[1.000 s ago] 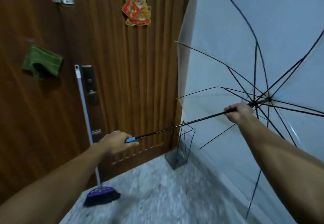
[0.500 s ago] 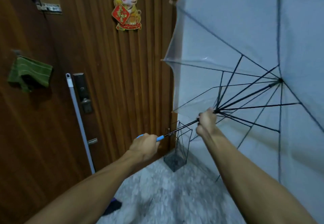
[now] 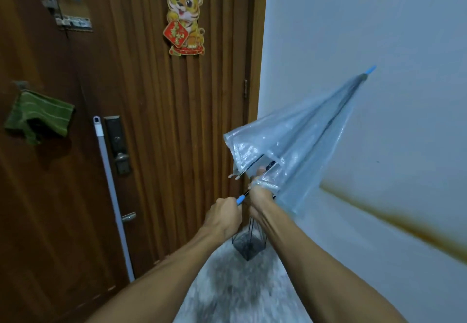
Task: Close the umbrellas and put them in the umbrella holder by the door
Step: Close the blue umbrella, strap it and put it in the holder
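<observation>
A clear plastic umbrella (image 3: 303, 140) with black ribs and a blue tip is folded shut and points up to the right, in front of the white wall. My left hand (image 3: 223, 215) grips its blue handle. Just to the right, my right hand (image 3: 260, 192) is closed around the shaft at the runner, partly under the gathered canopy. The black wire umbrella holder (image 3: 249, 244) stands on the floor in the corner between door and wall, directly below my hands and partly hidden by my right forearm.
A brown wooden door (image 3: 151, 120) fills the left side, with a lock, a tiger decoration (image 3: 185, 17) and a hanging green cloth (image 3: 38, 116). A broom handle (image 3: 111, 191) leans against the door. The floor is grey speckled stone (image 3: 227, 292).
The umbrella has gone from fully open to folded shut. My right hand slid down the shaft toward my left hand, and both hands have moved right, over the holder.
</observation>
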